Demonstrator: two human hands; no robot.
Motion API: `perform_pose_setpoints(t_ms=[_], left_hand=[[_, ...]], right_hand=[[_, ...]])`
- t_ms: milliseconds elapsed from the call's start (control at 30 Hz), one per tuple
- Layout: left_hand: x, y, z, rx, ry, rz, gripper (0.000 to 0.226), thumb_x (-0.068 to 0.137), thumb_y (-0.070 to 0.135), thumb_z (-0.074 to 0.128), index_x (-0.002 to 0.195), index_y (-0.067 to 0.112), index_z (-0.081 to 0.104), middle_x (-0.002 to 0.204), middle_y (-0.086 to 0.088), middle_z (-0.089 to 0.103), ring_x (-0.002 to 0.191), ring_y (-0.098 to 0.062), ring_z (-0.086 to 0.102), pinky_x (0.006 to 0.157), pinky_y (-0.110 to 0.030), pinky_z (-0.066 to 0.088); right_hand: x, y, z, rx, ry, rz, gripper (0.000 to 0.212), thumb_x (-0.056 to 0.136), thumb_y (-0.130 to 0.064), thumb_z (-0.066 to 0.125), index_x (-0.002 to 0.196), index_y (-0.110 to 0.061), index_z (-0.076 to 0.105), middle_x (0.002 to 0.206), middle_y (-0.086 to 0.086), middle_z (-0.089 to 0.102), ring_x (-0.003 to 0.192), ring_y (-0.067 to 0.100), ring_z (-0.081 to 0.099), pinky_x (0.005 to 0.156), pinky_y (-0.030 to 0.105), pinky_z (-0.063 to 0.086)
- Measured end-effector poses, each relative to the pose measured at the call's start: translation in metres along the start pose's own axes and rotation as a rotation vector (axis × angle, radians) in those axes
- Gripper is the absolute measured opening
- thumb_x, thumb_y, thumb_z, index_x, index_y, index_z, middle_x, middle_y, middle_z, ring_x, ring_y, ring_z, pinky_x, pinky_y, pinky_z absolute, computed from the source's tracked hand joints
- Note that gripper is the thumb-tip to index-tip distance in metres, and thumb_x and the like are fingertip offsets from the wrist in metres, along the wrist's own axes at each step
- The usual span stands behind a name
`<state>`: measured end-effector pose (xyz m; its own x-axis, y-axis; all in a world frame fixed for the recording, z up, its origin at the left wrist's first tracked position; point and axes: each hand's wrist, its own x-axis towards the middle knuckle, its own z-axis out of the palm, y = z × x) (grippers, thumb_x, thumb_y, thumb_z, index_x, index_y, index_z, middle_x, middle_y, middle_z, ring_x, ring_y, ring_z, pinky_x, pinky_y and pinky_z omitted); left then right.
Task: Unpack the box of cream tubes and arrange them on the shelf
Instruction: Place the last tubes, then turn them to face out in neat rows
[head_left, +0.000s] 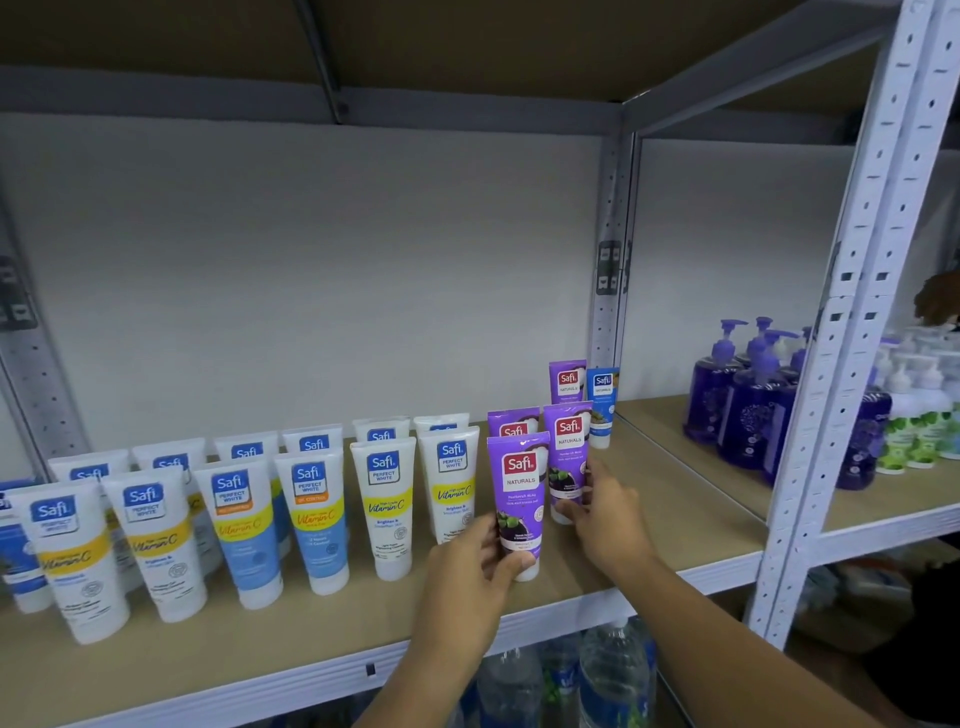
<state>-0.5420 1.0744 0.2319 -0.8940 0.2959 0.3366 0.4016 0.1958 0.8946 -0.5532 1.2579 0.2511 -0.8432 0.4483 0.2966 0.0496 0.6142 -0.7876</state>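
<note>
The left hand (470, 566) grips the front purple tube (519, 499) low, with thumb and fingers curled around it; the tube stands on its cap on the shelf (322, 644). The right hand (605, 519) holds the second tube (568, 457) just behind. These glossy plastic tubes taper to small white caps, so I think a small push can tip the near white tubes (384, 506) like dominoes.

Dim, even light; soft focus, edges bowed.
</note>
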Motion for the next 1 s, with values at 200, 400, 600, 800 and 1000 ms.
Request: perform_pose_setpoints(t_ms=[200, 400, 600, 800, 1000], left_hand=[[0.0, -0.002, 0.0, -0.007, -0.008, 0.01, 0.038, 0.086, 0.024, 0.075, 0.122, 0.028, 0.063, 0.11, 0.02, 0.072, 0.103, 0.003, 0.067, 0.091, -0.028, 0.058], [-0.002, -0.002, -0.001, 0.038, 0.005, 0.07, 0.039, 0.087, 0.028, 0.074, 0.124, 0.026, 0.065, 0.109, 0.02, 0.072, 0.102, 0.003, 0.067, 0.088, -0.026, 0.058], [-0.003, 0.0, 0.0, 0.073, 0.023, 0.101, 0.035, 0.087, 0.025, 0.074, 0.122, 0.026, 0.068, 0.106, 0.022, 0.073, 0.099, 0.007, 0.067, 0.087, -0.022, 0.057], [0.006, 0.001, 0.011, 0.09, 0.054, 0.064, 0.027, 0.088, 0.019, 0.073, 0.115, 0.024, 0.07, 0.101, 0.023, 0.073, 0.095, 0.009, 0.067, 0.087, -0.023, 0.057], [0.015, -0.005, 0.021, 0.172, 0.103, 0.063, 0.021, 0.09, 0.021, 0.07, 0.11, 0.026, 0.069, 0.1, 0.02, 0.074, 0.096, 0.004, 0.067, 0.085, -0.032, 0.059]], right_hand=[[-0.003, 0.003, 0.001, 0.037, 0.006, -0.018, 0.054, 0.087, -0.021, 0.071, 0.134, -0.019, 0.045, 0.127, 0.001, 0.061, 0.117, 0.016, 0.059, 0.088, 0.032, 0.053], [-0.028, 0.018, -0.004, -0.058, 0.027, -0.105, 0.051, 0.089, -0.035, 0.068, 0.134, -0.024, 0.046, 0.125, -0.006, 0.062, 0.109, 0.008, 0.059, 0.084, 0.023, 0.052], [-0.058, 0.043, -0.032, -0.289, -0.086, -0.404, 0.047, 0.091, -0.062, 0.048, 0.123, -0.031, 0.063, 0.122, -0.017, 0.062, 0.113, 0.001, 0.056, 0.095, 0.021, 0.047], [-0.06, 0.049, -0.045, -0.372, -0.215, -0.461, 0.058, 0.091, -0.068, 0.042, 0.139, -0.036, 0.05, 0.144, -0.022, 0.044, 0.135, -0.008, 0.035, 0.113, 0.01, 0.021], [-0.058, 0.045, -0.051, -0.434, -0.293, -0.466, 0.066, 0.087, -0.068, 0.037, 0.143, -0.033, 0.045, 0.148, -0.019, 0.039, 0.138, -0.008, 0.03, 0.111, 0.004, 0.011]])
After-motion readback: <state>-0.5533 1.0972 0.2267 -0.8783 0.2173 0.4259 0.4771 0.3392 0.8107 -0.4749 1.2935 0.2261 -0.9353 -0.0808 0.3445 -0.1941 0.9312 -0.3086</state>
